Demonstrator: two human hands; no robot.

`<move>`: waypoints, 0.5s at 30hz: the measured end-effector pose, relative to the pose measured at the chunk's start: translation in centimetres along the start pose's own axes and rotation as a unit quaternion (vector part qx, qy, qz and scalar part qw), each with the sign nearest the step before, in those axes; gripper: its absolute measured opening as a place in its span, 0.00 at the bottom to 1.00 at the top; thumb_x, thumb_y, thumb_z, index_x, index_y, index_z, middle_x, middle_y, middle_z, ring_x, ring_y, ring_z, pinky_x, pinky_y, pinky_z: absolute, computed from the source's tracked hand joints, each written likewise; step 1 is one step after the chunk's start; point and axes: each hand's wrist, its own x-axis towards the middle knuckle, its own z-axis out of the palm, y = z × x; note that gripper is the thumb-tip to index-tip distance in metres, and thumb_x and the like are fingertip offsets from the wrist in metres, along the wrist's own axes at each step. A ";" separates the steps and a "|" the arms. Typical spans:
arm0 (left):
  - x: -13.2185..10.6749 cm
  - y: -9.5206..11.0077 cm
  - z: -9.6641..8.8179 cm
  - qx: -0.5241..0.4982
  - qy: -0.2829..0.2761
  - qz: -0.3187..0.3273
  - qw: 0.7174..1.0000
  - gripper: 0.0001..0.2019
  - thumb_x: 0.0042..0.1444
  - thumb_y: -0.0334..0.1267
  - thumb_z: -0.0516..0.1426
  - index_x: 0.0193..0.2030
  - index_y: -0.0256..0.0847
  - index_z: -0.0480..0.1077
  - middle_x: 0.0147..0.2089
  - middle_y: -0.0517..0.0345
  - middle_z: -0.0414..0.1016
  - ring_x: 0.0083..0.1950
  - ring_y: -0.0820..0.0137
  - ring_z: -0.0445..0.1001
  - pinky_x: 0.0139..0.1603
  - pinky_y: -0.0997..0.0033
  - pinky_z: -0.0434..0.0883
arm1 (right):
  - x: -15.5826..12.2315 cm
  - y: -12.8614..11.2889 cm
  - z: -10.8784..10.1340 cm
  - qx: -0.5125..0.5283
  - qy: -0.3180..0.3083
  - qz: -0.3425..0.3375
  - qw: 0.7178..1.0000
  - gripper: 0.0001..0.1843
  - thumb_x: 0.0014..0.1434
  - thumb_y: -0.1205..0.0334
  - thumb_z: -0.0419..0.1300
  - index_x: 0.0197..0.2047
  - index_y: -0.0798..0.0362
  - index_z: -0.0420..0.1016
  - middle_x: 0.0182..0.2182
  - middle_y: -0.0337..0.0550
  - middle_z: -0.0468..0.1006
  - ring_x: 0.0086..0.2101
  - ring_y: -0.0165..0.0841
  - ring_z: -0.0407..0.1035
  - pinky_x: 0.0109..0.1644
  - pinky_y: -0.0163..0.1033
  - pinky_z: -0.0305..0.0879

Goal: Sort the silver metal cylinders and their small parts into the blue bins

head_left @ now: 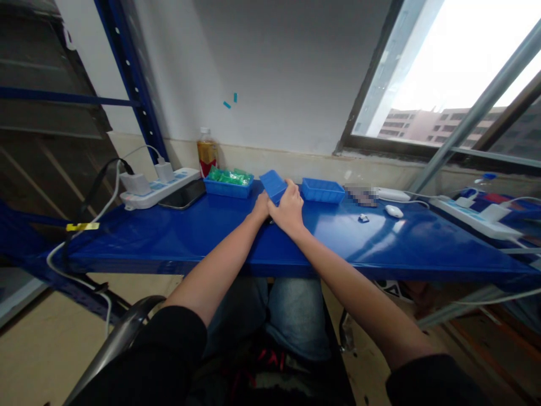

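In the middle of the blue desk (169,239), a small flat blue box (274,186) is held tilted just above the top. My right hand (291,207) is closed round its right side, with the thumb toward me. My left hand (261,206) is closed at its lower left, pressed against the right hand; most of its fingers are hidden. Under the wrists a tiny dark, shiny thing shows, too small to name. Behind and to the left stands a blue tray (228,189) of green plastic packets (230,177). Another blue tray (323,192) sits behind and to the right.
At the left are a power strip (169,185), a black phone (183,194) and a drink bottle (207,152). To the right lie a white earbud case (394,211), a small white item (363,218) and another power strip (477,217). A wall and window (448,73) rise behind.
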 end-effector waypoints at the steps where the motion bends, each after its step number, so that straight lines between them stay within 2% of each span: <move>1: 0.0 0.1 -0.2 0.024 -0.005 0.003 1.000 0.14 0.56 0.37 0.53 0.46 0.37 0.74 0.50 0.48 0.76 0.53 0.55 0.71 0.54 0.62 0.67 | 0.3 0.5 -0.1 0.018 0.002 0.010 1.000 0.33 0.49 0.62 0.57 0.58 0.58 0.52 0.52 0.60 0.64 0.54 0.46 0.59 0.56 0.53 0.57; 5: 0.0 0.5 -0.5 0.090 -0.008 0.007 0.996 0.15 0.58 0.37 0.51 0.48 0.36 0.73 0.52 0.46 0.75 0.56 0.56 0.69 0.56 0.64 0.64 | 1.3 2.9 -0.7 0.092 0.014 0.038 0.995 0.32 0.48 0.64 0.56 0.56 0.57 0.53 0.51 0.56 0.65 0.50 0.41 0.62 0.55 0.48 0.60; 9: 0.0 0.6 -0.5 0.133 -0.011 0.004 0.991 0.18 0.60 0.38 0.49 0.52 0.33 0.70 0.53 0.41 0.73 0.56 0.56 0.69 0.56 0.65 0.64 | 1.9 4.6 -0.9 0.122 0.016 0.062 0.990 0.32 0.47 0.65 0.55 0.56 0.59 0.53 0.49 0.55 0.67 0.47 0.39 0.64 0.54 0.46 0.61; 12: 0.1 0.5 -0.5 0.159 -0.014 0.008 0.987 0.22 0.60 0.40 0.50 0.58 0.31 0.65 0.56 0.38 0.70 0.57 0.57 0.68 0.57 0.65 0.63 | 2.2 4.9 -1.1 0.119 0.015 0.036 0.992 0.33 0.47 0.65 0.55 0.57 0.60 0.53 0.51 0.56 0.66 0.49 0.40 0.63 0.56 0.48 0.59; 15: 0.1 0.4 -0.6 0.181 -0.030 0.020 0.983 0.26 0.60 0.43 0.50 0.63 0.36 0.59 0.58 0.40 0.67 0.58 0.56 0.67 0.58 0.62 0.62 | 2.2 4.6 -1.3 0.086 -0.015 -0.025 0.996 0.34 0.48 0.67 0.54 0.61 0.56 0.54 0.53 0.53 0.64 0.52 0.40 0.61 0.57 0.48 0.58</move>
